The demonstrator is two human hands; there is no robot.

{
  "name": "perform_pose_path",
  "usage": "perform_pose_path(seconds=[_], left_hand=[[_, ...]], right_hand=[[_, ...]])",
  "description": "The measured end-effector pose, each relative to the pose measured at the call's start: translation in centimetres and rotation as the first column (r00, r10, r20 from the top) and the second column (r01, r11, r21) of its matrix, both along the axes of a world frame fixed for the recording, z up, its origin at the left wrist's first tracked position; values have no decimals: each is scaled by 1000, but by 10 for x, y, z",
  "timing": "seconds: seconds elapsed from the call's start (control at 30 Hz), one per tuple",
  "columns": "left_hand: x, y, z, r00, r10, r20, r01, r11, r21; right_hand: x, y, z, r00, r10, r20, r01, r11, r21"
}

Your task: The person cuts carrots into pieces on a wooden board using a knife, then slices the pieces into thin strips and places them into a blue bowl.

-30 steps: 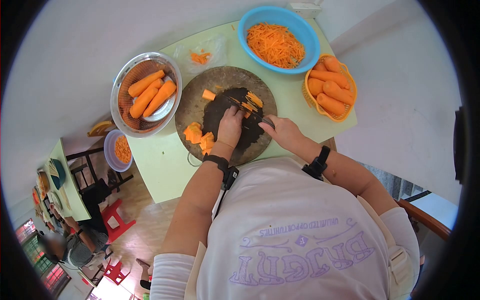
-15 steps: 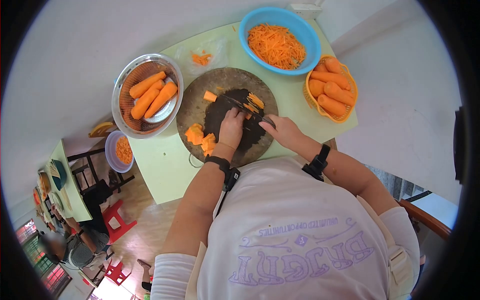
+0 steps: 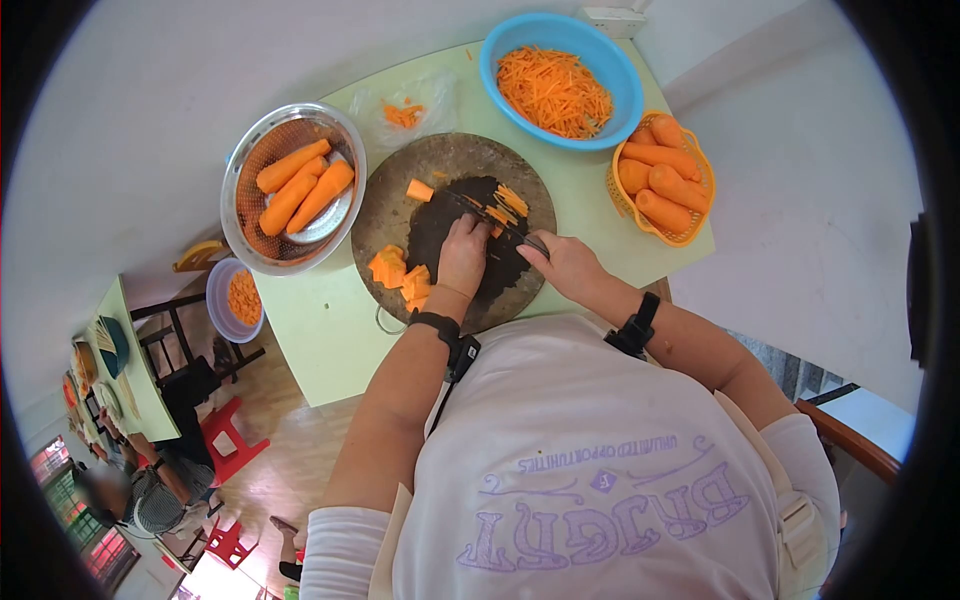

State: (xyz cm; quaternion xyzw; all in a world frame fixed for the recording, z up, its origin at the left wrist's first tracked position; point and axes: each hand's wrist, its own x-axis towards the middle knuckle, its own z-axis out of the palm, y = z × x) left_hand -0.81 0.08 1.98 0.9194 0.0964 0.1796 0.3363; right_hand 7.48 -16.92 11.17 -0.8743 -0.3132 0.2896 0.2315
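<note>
On the round cutting board (image 3: 390, 225), my right hand (image 3: 567, 266) is wrapped round the handle of a knife (image 3: 514, 232), whose dark blade points up and left. My left hand (image 3: 465, 256) has its fingers bent and pressed together beside the blade, on a small carrot piece (image 3: 495, 229) that is mostly hidden. Thin carrot strips (image 3: 511, 201) lie just beyond the blade. A short carrot chunk (image 3: 420, 190) rests at the board's upper left, and several carrot slices (image 3: 388, 266) are piled at its lower left.
A metal basin (image 3: 236, 215) with carrots stands left of the board. Behind are a plastic bag (image 3: 437, 105) with scraps and a blue basin (image 3: 632, 90) of shredded carrot. A yellow basket (image 3: 612, 186) of carrots is at the right. Another person (image 3: 165, 490) is far off at lower left.
Both hands and the knife have hardly moved; the blade sits very slightly differently against the carrot piece. The view has shifted slightly.
</note>
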Motion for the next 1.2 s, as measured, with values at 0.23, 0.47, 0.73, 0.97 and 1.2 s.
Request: perform_pose_path(seconds=[0.23,0.47,0.73,0.97,1.2], left_hand=[[1,1,-2,1000,-8,8,8,1000,-13],[0,2,-4,999,22,36,-20,998,-66],[1,2,-4,1000,14,21,-13,999,-30],[1,1,-5,1000,22,11,-22,999,-24],[1,0,-6,1000,25,1,-25,1000,-11]], right_hand=[[3,3,-3,1000,1,-4,-1,1000,-1],[6,2,-19,1000,-10,23,9,999,36],[10,3,-15,1000,-13,-19,13,1000,16],[7,0,4,999,26,-25,-25,999,24],[4,-3,-1,1000,17,3,-17,998,59]])
